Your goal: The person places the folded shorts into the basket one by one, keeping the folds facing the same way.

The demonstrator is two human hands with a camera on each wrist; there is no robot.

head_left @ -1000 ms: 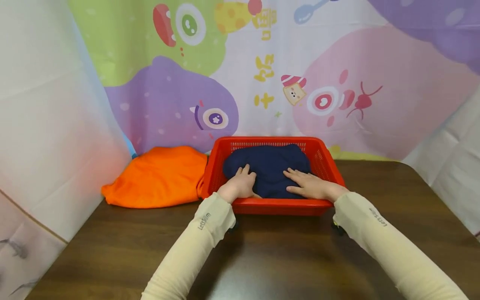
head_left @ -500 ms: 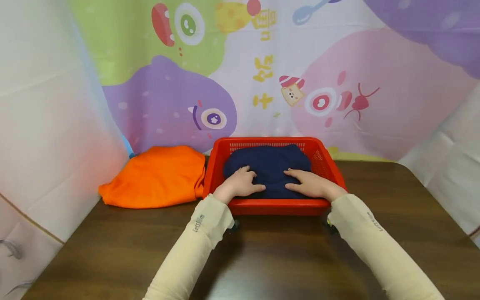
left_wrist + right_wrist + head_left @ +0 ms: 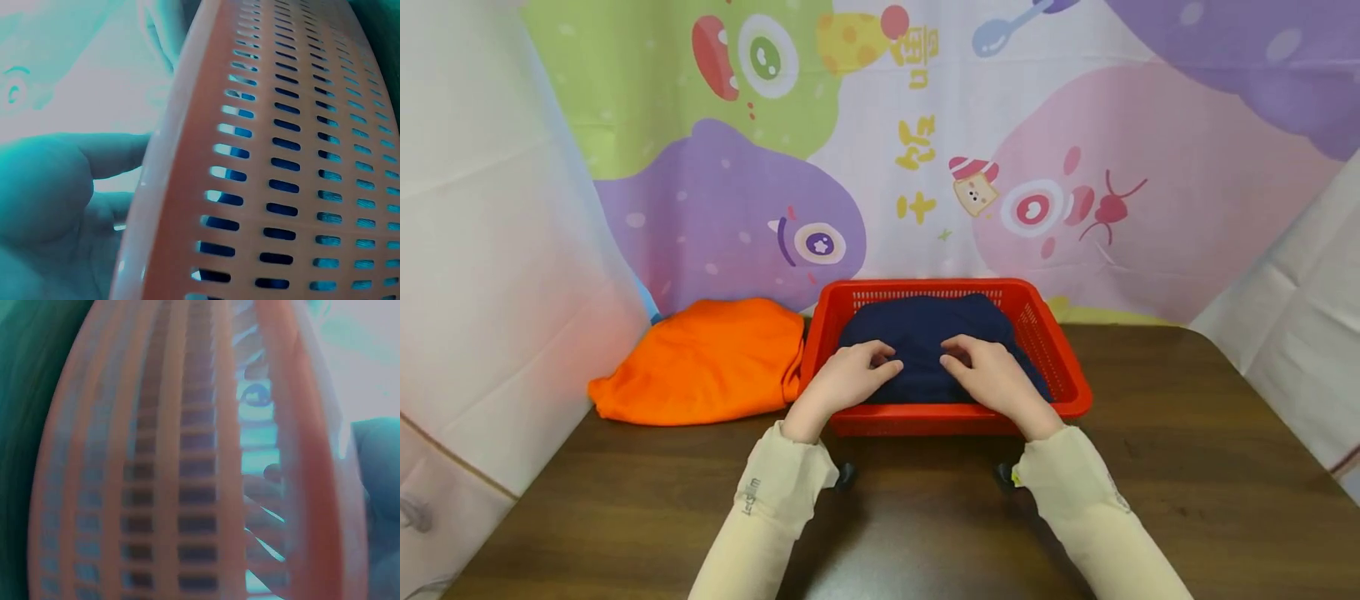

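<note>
Dark navy cloth [image 3: 925, 325] lies bunched inside a red plastic basket [image 3: 940, 412]. Over the cloth's left front part hovers or rests my left hand [image 3: 848, 377], its fingers loosely bent and nothing in them. My right hand [image 3: 996, 377] mirrors it on the right, fingers bent and thumb pointing inward, also holding nothing. Whether the fingertips touch the cloth cannot be told. In the left wrist view, the slotted basket front [image 3: 287, 156] hides part of the left hand [image 3: 50, 194]. The right wrist view is blurred and shows the basket wall [image 3: 169, 456] with the right hand [image 3: 387, 469] partly behind it.
An orange cloth [image 3: 707, 367] lies on the brown wooden table [image 3: 925, 517], against the basket's left side. Behind the basket hangs a cartoon-printed curtain [image 3: 737, 200]. White fabric walls [image 3: 497, 250] stand at both sides.
Both hands have drawn back toward me from the navy cloth and come closer together. Their spread fingers have become more bent. The basket and cloths keep their places as the view shifts slightly.
</note>
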